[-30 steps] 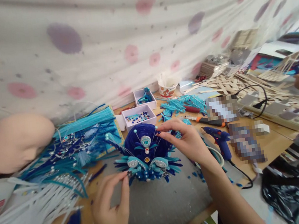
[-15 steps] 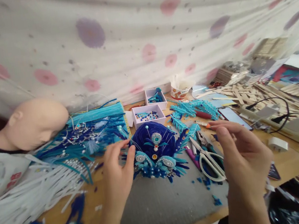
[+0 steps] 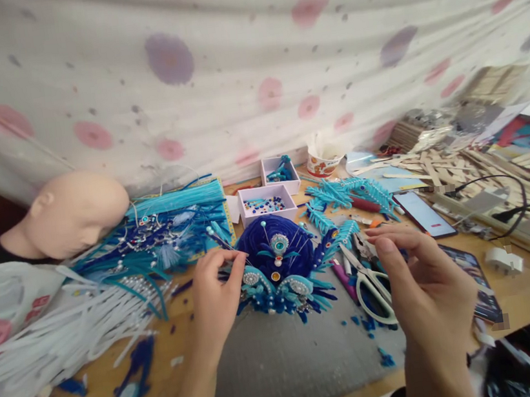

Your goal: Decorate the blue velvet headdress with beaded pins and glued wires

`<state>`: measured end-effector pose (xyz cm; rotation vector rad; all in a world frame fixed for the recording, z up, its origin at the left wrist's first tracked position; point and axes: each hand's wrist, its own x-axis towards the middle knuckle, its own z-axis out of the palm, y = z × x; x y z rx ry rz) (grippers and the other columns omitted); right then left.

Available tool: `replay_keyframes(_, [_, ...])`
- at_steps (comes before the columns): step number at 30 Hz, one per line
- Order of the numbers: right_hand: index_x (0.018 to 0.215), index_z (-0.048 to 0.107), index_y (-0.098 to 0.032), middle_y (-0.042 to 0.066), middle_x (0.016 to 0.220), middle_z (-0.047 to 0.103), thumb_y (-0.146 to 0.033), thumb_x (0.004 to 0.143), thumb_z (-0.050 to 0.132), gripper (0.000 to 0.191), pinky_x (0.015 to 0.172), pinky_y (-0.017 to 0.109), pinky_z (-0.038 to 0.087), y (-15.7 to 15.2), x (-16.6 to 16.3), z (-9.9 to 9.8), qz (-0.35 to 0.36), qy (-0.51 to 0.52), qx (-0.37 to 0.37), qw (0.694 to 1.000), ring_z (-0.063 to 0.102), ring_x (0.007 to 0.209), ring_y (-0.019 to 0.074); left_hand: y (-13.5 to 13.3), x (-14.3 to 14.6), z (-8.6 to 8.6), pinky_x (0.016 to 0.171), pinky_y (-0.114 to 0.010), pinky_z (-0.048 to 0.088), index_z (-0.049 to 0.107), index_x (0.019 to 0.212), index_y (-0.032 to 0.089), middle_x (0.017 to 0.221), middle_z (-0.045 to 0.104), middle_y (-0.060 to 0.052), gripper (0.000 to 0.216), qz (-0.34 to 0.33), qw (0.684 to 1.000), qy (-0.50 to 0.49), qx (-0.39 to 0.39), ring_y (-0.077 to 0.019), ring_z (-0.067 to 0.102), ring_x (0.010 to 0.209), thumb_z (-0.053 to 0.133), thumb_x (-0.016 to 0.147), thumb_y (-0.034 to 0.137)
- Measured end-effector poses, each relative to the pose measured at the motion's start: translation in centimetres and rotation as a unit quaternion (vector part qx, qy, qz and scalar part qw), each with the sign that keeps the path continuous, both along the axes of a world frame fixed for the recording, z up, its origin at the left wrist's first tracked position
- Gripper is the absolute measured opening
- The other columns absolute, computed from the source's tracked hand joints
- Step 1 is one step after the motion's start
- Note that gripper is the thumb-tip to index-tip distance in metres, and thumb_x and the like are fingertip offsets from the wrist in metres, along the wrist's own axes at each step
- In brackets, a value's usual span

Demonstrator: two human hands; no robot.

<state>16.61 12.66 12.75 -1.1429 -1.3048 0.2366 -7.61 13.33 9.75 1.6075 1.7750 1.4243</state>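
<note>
A blue headdress (image 3: 279, 268) with pearls, a turquoise gem and feather-like fuzzy pieces stands in the middle of the grey mat (image 3: 268, 367). At its left side is my left hand (image 3: 218, 289), thumb and forefinger pinched together; what lies between them is too small to make out. My right hand (image 3: 425, 281) hovers to the right of the headdress, above the tools, also in a pinch whose contents I cannot make out. Just left of that hand lie white-handled scissors (image 3: 372, 288) and pliers (image 3: 364, 247), partly covered.
Behind the headdress are a bead box (image 3: 268, 204) and another small box (image 3: 282, 177). A mannequin head (image 3: 76, 210) lies left, beside blue strips (image 3: 176, 230) and white strips (image 3: 87, 332). Phones (image 3: 423, 213), wooden sticks (image 3: 457, 176) and a power strip (image 3: 519, 243) occupy the right.
My left thumb and forefinger have closed together beside the headdress. My right hand has shifted slightly left and lower, and a second phone shows more behind it. The view has turned slightly.
</note>
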Motion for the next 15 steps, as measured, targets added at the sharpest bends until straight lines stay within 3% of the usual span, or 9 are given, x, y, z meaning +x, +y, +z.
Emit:
replay_keyframes(10, [0.089, 0.079, -0.023, 0.007, 0.09, 0.076, -0.029, 0.085, 0.078, 0.008, 0.09, 0.044, 0.053, -1.0, 0.0, -0.2, -0.048, 0.036, -0.015, 0.998, 0.071, 0.088, 0.0254, -0.2, 0.8, -0.2, 0.085, -0.035, 0.048, 0.072, 0.082, 0.02, 0.087, 0.075, -0.004, 0.019, 0.0, 1.0, -0.018, -0.025, -0.0229, 0.067, 0.09, 0.06, 0.092, 0.031])
replay_keyframes(15, [0.095, 0.083, -0.027, 0.008, 0.088, 0.075, -0.032, 0.079, 0.083, 0.017, 0.081, 0.045, 0.049, -2.0, -1.1, 0.4, -0.069, 0.061, -0.057, 0.994, 0.067, 0.078, 0.027, -2.1, 0.0, -0.4, 0.087, -0.03, 0.05, 0.071, 0.103, 0.021, 0.101, 0.074, -0.004, 0.018, 0.027, 1.0, 0.011, 0.0, -0.0186, 0.067, 0.097, 0.057, 0.097, 0.03])
